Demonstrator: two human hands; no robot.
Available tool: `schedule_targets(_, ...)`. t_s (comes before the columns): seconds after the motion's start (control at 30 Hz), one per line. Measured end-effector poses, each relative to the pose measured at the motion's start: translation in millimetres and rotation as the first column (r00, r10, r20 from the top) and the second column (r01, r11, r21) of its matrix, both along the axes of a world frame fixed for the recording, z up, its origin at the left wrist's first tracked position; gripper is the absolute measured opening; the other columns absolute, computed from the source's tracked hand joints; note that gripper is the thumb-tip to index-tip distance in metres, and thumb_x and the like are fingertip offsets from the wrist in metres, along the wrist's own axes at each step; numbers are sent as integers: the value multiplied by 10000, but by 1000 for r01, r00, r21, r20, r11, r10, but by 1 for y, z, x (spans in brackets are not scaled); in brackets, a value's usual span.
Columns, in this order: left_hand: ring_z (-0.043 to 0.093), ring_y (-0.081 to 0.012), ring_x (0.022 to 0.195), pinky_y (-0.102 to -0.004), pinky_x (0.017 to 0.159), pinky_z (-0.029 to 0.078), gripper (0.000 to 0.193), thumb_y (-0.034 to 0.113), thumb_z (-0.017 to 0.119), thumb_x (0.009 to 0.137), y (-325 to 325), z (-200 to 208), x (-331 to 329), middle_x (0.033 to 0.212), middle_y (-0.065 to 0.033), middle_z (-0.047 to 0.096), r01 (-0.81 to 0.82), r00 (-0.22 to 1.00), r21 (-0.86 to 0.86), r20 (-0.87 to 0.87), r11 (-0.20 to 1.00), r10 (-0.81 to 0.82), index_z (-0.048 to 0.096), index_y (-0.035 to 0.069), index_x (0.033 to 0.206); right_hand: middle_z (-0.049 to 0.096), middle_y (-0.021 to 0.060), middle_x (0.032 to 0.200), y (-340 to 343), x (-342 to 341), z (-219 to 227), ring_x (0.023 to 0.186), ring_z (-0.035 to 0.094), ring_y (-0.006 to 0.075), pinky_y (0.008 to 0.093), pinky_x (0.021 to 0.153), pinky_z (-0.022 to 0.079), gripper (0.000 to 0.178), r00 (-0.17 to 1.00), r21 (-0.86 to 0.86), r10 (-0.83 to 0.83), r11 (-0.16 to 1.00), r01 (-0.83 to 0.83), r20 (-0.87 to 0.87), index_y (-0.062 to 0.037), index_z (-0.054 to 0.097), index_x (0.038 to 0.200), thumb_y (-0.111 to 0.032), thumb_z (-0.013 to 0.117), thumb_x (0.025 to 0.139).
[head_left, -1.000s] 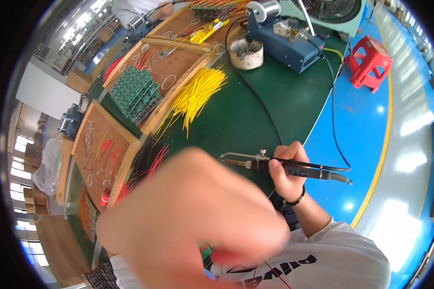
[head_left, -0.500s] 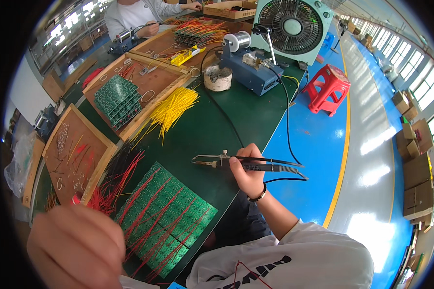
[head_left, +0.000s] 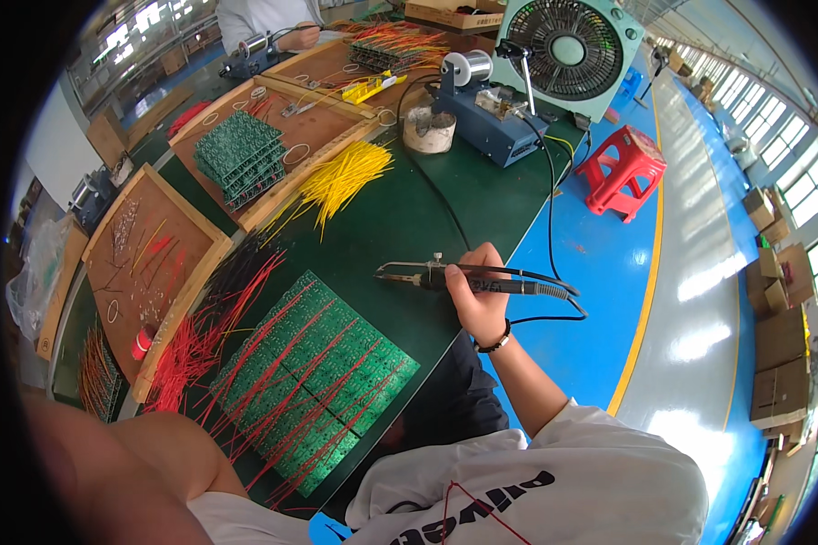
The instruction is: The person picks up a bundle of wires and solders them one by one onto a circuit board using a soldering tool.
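Observation:
My right hand (head_left: 482, 289) is wrapped round a black soldering iron (head_left: 509, 285) with a solder-feed guide on it; its tip points left over the green table. Just left of and below that tip lies a panel of green circuit boards (head_left: 373, 359), red wires (head_left: 311, 368) running across it and past its near edge. At the lower left, very near the camera, my left hand and arm (head_left: 123, 463) are raised and blurred; its fingers cannot be made out. Beside the panel, a heap of loose red wires (head_left: 186, 359) lies within that arm's reach.
A stack of green boards (head_left: 238, 154) sits in a wooden tray (head_left: 273, 213), with yellow wires (head_left: 347, 177) alongside. Farther back stand a blue solder feeder (head_left: 486, 123), a whitish pot (head_left: 429, 132) and a fan (head_left: 568, 50). A red stool (head_left: 623, 173) stands right; a co-worker (head_left: 264, 18) sits opposite.
My left hand has come closer to the camera and toward the lower left, uncovering more red wires. The view has shifted slightly; my right hand keeps its hold on the iron.

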State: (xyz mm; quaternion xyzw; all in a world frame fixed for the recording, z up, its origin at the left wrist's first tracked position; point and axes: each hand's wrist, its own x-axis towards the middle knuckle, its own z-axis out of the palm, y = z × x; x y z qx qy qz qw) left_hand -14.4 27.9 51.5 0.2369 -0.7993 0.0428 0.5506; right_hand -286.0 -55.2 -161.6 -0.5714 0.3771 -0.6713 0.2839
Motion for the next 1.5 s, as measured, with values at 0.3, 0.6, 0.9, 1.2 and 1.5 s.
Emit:
schedule_targets(0.3,423,-85,637,-214,560,339,249,237,559,837,-37,10,-32,840,-71,532,-68,997,-184,-51,980,60,533,-7,882,456,-6,557,1,2,0,505,382,47,215,448,316,223,999,-32,-44,999,43,-23,-43,431,673,-73,638,751)
schedule_targets(0.6,424,-81,653,-209,570,338,233,207,547,839,-47,7,-54,846,-72,529,48,999,-149,32,988,-43,530,-12,917,440,-3,591,3,0,-2,527,357,45,217,468,282,216,999,24,-17,1000,18,-49,-53,386,699,-14,587,769)
schedule_targets(0.9,424,-77,669,-204,580,337,223,177,536,842,-71,22,-61,853,-74,525,166,981,-354,-35,920,-191,527,-17,953,450,-13,604,4,0,0,529,358,40,217,463,297,221,996,30,-45,998,47,-73,-55,409,690,-51,618,761)
schedule_targets(1.2,525,-302,1009,-387,848,439,531,384,661,730,-217,-132,-46,1045,-178,552,-652,649,250,673,716,356,548,-33,1039,448,-6,597,3,1,2,535,383,55,229,464,310,217,992,3,-85,996,86,-96,-46,436,674,-92,633,754)
schedule_targets(1.5,566,-317,929,-379,811,464,390,244,698,699,-240,-156,-66,1006,-185,573,-715,601,319,735,622,314,575,-27,951,412,-6,539,4,2,3,490,360,56,235,427,296,269,990,-25,-106,994,104,-88,-52,409,674,-145,642,769)
